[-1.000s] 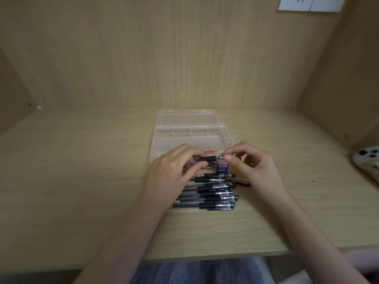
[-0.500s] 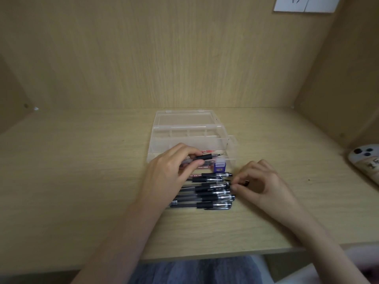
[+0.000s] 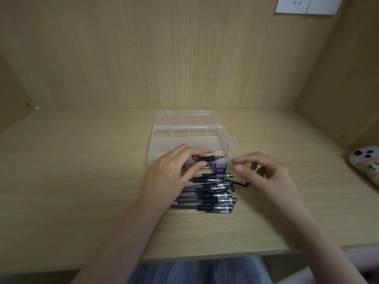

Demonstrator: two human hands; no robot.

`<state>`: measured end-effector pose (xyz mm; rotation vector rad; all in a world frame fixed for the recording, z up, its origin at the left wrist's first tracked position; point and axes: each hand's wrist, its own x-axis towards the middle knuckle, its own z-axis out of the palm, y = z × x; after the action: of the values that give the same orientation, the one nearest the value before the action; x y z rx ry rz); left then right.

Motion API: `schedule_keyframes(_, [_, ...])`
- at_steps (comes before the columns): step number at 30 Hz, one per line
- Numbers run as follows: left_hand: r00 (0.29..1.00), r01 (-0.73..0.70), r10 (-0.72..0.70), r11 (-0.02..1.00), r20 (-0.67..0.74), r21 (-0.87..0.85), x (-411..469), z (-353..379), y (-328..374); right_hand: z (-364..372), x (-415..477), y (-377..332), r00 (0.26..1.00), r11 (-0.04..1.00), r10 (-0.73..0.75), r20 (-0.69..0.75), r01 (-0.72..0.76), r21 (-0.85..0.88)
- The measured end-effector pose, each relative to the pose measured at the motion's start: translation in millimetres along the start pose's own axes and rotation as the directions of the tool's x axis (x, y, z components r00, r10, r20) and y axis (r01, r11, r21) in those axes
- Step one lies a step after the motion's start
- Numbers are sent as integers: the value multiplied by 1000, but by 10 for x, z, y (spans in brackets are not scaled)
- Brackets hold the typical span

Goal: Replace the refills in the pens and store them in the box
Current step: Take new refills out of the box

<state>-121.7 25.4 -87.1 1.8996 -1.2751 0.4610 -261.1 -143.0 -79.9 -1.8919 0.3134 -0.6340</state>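
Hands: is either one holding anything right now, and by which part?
The left hand holds a pen by its clear barrel, behind the black sleeve, tip pointing right. The right hand holds nothing visible.

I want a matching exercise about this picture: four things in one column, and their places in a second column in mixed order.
Things:
1. single pen
2. clear box
3. phone
4. row of capped pens

Places:
A. at the right edge of the desk
B. held in the left hand
C. lying nearest the person
D. open, behind both hands

Pairs: 1-B, 2-D, 3-A, 4-C
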Motion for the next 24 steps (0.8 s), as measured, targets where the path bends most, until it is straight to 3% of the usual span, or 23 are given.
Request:
schedule_keyframes(8, [1000,-8,7,999,-11,-37,-6,2,18,271,135,-84,991,931,131,30,-134,341])
schedule_keyframes(12, [1000,5,-5,1000,-15,-28,-6,-9,12,217,178,-57,981,853,186,-60,-131,505])
schedule_keyframes(16, [1000,15,-15,999,-12,-38,-5,-4,15,-72,359,-83,944,795,227,-242,-36,606])
schedule_keyframes(20, [1000,-4,4,1000,0,-15,-6,12,7,-316,567,-21,901,881,266,-342,-83,467])
schedule_keyframes(24, [1000,9,-8,1000,15,-16,-5,16,6,-343,652,170,907,957,288,-306,-270,103])
